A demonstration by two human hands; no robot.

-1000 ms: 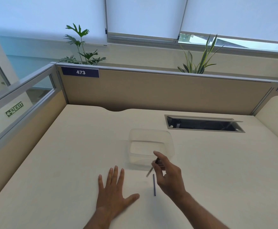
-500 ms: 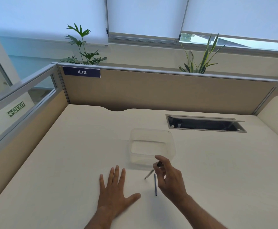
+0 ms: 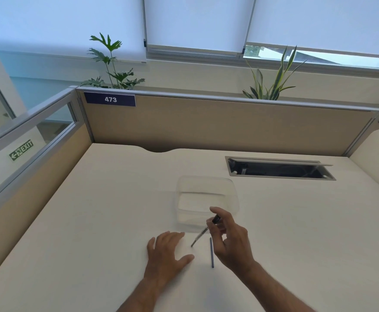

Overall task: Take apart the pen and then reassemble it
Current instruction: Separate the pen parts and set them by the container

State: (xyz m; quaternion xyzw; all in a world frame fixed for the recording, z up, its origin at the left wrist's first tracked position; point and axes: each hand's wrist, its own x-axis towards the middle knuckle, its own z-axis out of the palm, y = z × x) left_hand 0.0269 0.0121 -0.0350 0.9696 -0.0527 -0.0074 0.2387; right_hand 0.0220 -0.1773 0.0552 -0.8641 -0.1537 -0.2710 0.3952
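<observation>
Right now the right hand pinches the pen barrel, tip slanting down-left toward the left hand, which is released, fingers loosely curled over the desk. Loose refill lies just left of the right palm, long axis pointing away; right hand is nearer.
</observation>
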